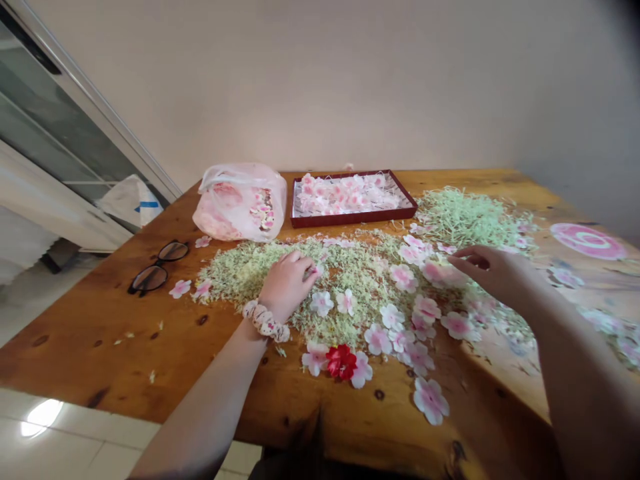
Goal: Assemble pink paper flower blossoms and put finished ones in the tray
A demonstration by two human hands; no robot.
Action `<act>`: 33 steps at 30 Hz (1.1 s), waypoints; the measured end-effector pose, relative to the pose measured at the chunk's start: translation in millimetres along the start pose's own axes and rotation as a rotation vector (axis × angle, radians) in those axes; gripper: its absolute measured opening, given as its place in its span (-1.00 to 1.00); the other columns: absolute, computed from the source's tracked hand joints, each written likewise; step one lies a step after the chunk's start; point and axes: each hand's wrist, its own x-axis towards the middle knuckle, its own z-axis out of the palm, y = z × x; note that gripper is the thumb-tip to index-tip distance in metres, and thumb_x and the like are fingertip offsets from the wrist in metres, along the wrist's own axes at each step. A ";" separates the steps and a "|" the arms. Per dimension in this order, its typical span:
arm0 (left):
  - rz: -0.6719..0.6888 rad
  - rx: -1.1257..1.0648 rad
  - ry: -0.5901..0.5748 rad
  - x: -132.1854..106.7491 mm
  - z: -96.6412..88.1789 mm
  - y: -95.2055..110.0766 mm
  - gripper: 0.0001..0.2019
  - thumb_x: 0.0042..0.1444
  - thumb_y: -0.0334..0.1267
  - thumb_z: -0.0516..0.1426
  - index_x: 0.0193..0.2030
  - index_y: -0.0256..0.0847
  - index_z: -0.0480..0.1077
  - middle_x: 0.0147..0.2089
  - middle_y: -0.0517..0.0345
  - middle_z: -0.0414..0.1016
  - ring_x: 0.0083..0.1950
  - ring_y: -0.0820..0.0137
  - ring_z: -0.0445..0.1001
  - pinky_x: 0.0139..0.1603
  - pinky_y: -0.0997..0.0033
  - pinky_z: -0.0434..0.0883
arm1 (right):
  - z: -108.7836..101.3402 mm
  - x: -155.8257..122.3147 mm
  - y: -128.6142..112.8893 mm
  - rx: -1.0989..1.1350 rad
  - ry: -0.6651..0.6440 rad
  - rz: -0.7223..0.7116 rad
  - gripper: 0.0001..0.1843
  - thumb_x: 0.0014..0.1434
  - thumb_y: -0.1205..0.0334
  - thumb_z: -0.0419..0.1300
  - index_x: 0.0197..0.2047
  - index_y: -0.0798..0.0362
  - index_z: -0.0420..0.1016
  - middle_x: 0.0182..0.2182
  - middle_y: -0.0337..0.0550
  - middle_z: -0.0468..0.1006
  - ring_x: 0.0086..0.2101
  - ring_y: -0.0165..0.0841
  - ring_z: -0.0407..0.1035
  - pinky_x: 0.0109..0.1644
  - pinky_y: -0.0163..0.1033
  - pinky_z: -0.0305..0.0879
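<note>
Here we are over the wooden table (220,363), taking the middle of the pale green flakes (250,261) as the centre of the dial; the left hand (286,285) sits just towards nine o'clock, low on the flakes, a floral scrunchie (265,321) around its wrist; its fingers curl in towards the thumb beside a small pink-and-white petal (319,271), though whether they pinch it I cannot tell; two pale flowers (321,304) lie near that hand at its four o'clock; over at three o'clock comes the right hand (483,263), fingers bent, a dark gap showing between thumb and forefinger, the tips at a pink flower (436,273), and a firm grip or a light touch I cannot tell; more loose flowers (431,401) scatter between three and five o'clock, and a red flower (341,362) sits at six between two pink ones; at twelve, a dark red tray (356,218) holds a heap of pink blossoms (345,193); a pale plastic bag (240,203) slumps at ten, eyeglasses (150,279) rest at nine, and stringy green shreds (467,217) pile up at two.
</note>
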 end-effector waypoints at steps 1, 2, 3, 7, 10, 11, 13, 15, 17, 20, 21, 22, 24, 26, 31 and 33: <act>-0.001 -0.038 0.004 0.4 -0.9 0.5 -0.79 0.20 -0.17 0.05 -0.33 -0.22 0.43 -0.26 0.06 0.41 -0.18 0.24 0.41 -0.12 0.17 0.40 | 0.1 -0.4 -1.6 0.002 0.005 -0.003 -0.61 0.07 -0.09 0.08 -0.23 0.00 0.54 -0.45 -0.08 0.55 -0.45 -0.24 0.39 -0.40 -0.23 0.17; 0.002 -0.071 0.007 0.7 -2.2 0.8 -0.78 0.21 -0.17 0.05 -0.32 -0.22 0.43 -0.26 0.06 0.41 -0.16 0.24 0.41 -0.10 0.16 0.40 | -0.1 -1.0 -3.4 0.006 0.010 -0.008 -0.61 0.07 -0.09 0.08 -0.23 0.01 0.54 -0.45 -0.08 0.55 -0.45 -0.24 0.39 -0.39 -0.23 0.17; 0.005 -0.097 0.012 0.7 -3.9 1.1 -0.78 0.22 -0.16 0.04 -0.30 -0.22 0.44 -0.25 0.06 0.41 -0.15 0.24 0.41 -0.08 0.15 0.39 | -0.4 -1.7 -5.3 0.011 0.017 -0.014 -0.61 0.07 -0.08 0.09 -0.23 0.01 0.53 -0.44 -0.08 0.56 -0.44 -0.24 0.39 -0.38 -0.23 0.17; -0.001 -0.159 0.039 -1.9 -15.8 2.1 -0.74 0.20 -0.07 0.05 -0.14 -0.20 0.39 -0.10 0.03 0.39 -0.05 0.23 0.39 0.02 0.11 0.36 | -2.3 -4.8 -11.9 0.039 0.051 -0.030 -0.65 0.08 -0.04 0.09 -0.24 0.02 0.52 -0.40 -0.10 0.57 -0.42 -0.27 0.39 -0.35 -0.24 0.18; 0.058 -0.194 -0.110 -6.6 -24.9 3.5 -0.68 0.11 0.03 0.12 -0.16 -0.17 0.39 -0.09 0.06 0.38 -0.05 0.22 0.39 0.00 0.11 0.37 | -2.9 -7.1 -15.6 0.061 0.089 -0.039 -0.65 0.09 -0.04 0.09 -0.23 0.01 0.52 -0.39 -0.12 0.57 -0.42 -0.28 0.38 -0.35 -0.24 0.17; 0.081 -0.191 -0.180 -8.2 -26.4 4.0 -0.67 0.07 0.04 0.15 -0.18 -0.16 0.40 -0.10 0.07 0.39 -0.08 0.22 0.40 -0.04 0.12 0.38 | -2.7 -7.6 -16.7 0.066 0.098 -0.044 -0.66 0.09 -0.04 0.09 -0.23 0.01 0.52 -0.40 -0.12 0.57 -0.42 -0.29 0.38 -0.35 -0.24 0.17; 0.105 -0.155 -0.283 -11.0 -26.7 4.7 -0.68 0.03 0.03 0.18 -0.19 -0.15 0.42 -0.13 0.08 0.39 -0.15 0.22 0.41 -0.11 0.13 0.39 | -1.5 -8.2 -18.5 0.076 0.106 -0.057 -0.67 0.09 -0.02 0.11 -0.24 0.01 0.53 -0.41 -0.12 0.57 -0.42 -0.28 0.39 -0.35 -0.24 0.17; 0.118 -0.109 -0.307 -12.8 -24.9 4.9 -0.74 0.03 -0.05 0.20 -0.21 -0.15 0.43 -0.14 0.08 0.39 -0.17 0.22 0.40 -0.12 0.13 0.37 | 0.3 -8.1 -19.2 0.083 0.102 -0.069 -0.69 0.09 0.00 0.11 -0.25 0.02 0.53 -0.42 -0.10 0.58 -0.42 -0.28 0.40 -0.35 -0.24 0.17; 0.125 -0.098 -0.312 -13.4 -23.5 4.7 -0.83 0.06 -0.13 0.18 -0.26 -0.16 0.42 -0.17 0.10 0.41 -0.18 0.24 0.40 -0.14 0.16 0.36 | 1.9 -7.5 -18.5 0.091 0.103 -0.082 -0.68 0.09 0.01 0.11 -0.25 0.03 0.54 -0.42 -0.09 0.58 -0.42 -0.27 0.40 -0.34 -0.23 0.18; 0.145 -0.159 -0.322 -12.3 -25.5 4.8 -0.88 0.12 -0.20 0.14 -0.33 -0.20 0.41 -0.24 0.14 0.43 -0.26 0.33 0.40 -0.22 0.28 0.35 | 2.3 -6.5 -17.3 0.102 0.112 -0.097 -0.68 0.09 0.01 0.11 -0.24 0.04 0.53 -0.41 -0.09 0.58 -0.43 -0.27 0.40 -0.34 -0.23 0.19; 0.170 -0.183 -0.308 -11.7 -27.0 5.1 -0.86 0.14 -0.18 0.13 -0.34 -0.20 0.41 -0.25 0.15 0.43 -0.28 0.35 0.39 -0.25 0.31 0.35 | 1.7 -6.8 -18.1 0.107 0.115 -0.105 -0.68 0.09 0.00 0.12 -0.24 0.04 0.53 -0.41 -0.10 0.58 -0.43 -0.28 0.39 -0.33 -0.23 0.19; 0.209 -0.199 -0.274 -11.2 -28.7 5.8 -0.83 0.15 -0.16 0.13 -0.34 -0.22 0.40 -0.26 0.15 0.43 -0.29 0.37 0.39 -0.26 0.33 0.34 | 0.9 -7.8 -20.2 0.117 0.117 -0.114 -0.68 0.09 0.00 0.13 -0.23 0.03 0.52 -0.41 -0.11 0.57 -0.44 -0.29 0.39 -0.33 -0.23 0.19; 0.323 -0.201 -0.140 -10.9 -31.3 8.6 -0.81 0.16 -0.14 0.13 -0.33 -0.23 0.38 -0.26 0.15 0.43 -0.27 0.39 0.39 -0.23 0.34 0.34 | -0.5 -12.8 -29.7 0.170 0.081 -0.144 -0.67 0.12 -0.04 0.12 -0.25 0.04 0.51 -0.43 -0.12 0.55 -0.46 -0.33 0.35 -0.36 -0.25 0.18; 0.460 -0.161 0.051 -12.5 -32.0 14.2 -0.85 0.18 -0.19 0.12 -0.32 -0.24 0.36 -0.29 0.15 0.44 -0.25 0.40 0.38 -0.22 0.36 0.33 | 0.0 -22.7 -46.3 0.289 -0.055 -0.187 -0.57 0.18 -0.14 0.04 -0.31 0.06 0.48 -0.48 -0.12 0.49 -0.52 -0.37 0.28 -0.43 -0.27 0.14; 0.751 0.042 0.384 -24.2 -26.1 39.6 -0.94 0.21 -0.34 0.08 -0.28 -0.24 0.35 -0.35 0.17 0.46 -0.32 0.42 0.33 -0.33 0.41 0.25 | 13.1 -58.8 -96.2 0.544 -0.551 -0.400 -0.49 0.26 -0.16 -0.09 -0.39 0.07 0.43 -0.49 -0.16 0.45 -0.45 -0.38 0.32 -0.34 -0.27 0.23; 0.821 0.101 0.378 -28.8 -22.6 48.5 -0.92 0.23 -0.36 0.05 -0.30 -0.23 0.34 -0.35 0.18 0.47 -0.34 0.42 0.33 -0.33 0.38 0.24 | 19.8 -68.4 -107.2 0.636 -0.596 -0.435 -0.54 0.26 -0.12 -0.04 -0.41 0.06 0.40 -0.50 -0.20 0.43 -0.45 -0.39 0.31 -0.36 -0.29 0.22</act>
